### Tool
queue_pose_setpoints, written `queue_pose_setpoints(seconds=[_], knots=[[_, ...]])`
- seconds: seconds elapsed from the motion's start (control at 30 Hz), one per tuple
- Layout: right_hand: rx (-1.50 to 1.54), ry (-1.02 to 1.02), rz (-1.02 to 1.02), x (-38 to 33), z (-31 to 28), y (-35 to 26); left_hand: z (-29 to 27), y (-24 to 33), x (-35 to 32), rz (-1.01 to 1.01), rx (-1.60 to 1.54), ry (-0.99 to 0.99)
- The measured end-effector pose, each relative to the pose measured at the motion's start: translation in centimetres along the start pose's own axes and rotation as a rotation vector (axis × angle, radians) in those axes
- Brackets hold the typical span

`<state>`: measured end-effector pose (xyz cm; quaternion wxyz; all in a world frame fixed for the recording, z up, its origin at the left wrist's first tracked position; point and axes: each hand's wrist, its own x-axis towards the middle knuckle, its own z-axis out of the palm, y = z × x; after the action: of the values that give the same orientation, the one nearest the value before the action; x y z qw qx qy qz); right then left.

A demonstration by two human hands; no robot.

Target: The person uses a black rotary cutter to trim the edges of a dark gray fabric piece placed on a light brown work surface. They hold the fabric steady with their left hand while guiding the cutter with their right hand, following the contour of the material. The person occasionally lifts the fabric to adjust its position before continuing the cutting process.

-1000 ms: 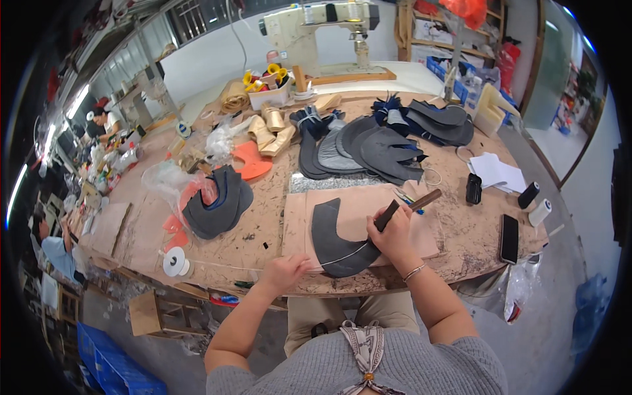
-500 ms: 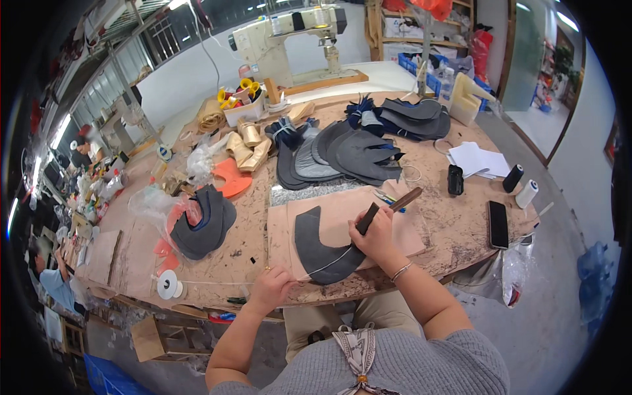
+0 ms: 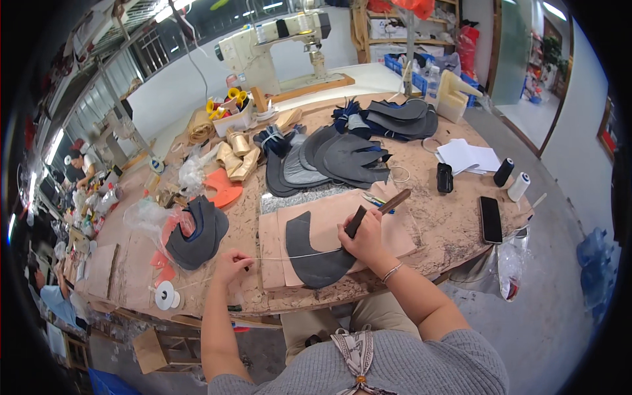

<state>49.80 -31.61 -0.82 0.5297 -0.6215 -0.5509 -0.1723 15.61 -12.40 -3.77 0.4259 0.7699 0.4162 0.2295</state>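
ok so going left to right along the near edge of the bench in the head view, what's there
white thread spool → left hand → dark curved leather piece → right hand holding a wooden-handled tool → black phone

It was a shoemaking workshop: beyond the hands stood a cream industrial sewing machine (image 3: 276, 39), stacks of dark grey cut leather pieces (image 3: 336, 158) covered the scarred wooden workbench (image 3: 447, 224), thread spools (image 3: 512, 179) to their right.

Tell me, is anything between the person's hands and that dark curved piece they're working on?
Nothing visible. The right hand rests on the dark curved piece, holding a wooden-handled tool. The left hand sits apart on the table, pulling a thin thread taut across it.
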Motion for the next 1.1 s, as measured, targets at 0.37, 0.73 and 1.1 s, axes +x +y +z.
queue_pose_setpoints(seconds=[0.37,0.73,1.1], knots=[[-0.047,-0.184,-0.095,2.0,4.4,0.0,9.3,10.7,1.6,0.428,0.328,0.074],[0.006,-0.232,-0.052,2.1,4.3,1.0,14.1,9.9,0.4,0.582,0.465,0.117],[0.098,-0.273,-0.042,2.6,3.0,1.8,14.0,13.6,0.1,0.589,0.501,-0.146]])
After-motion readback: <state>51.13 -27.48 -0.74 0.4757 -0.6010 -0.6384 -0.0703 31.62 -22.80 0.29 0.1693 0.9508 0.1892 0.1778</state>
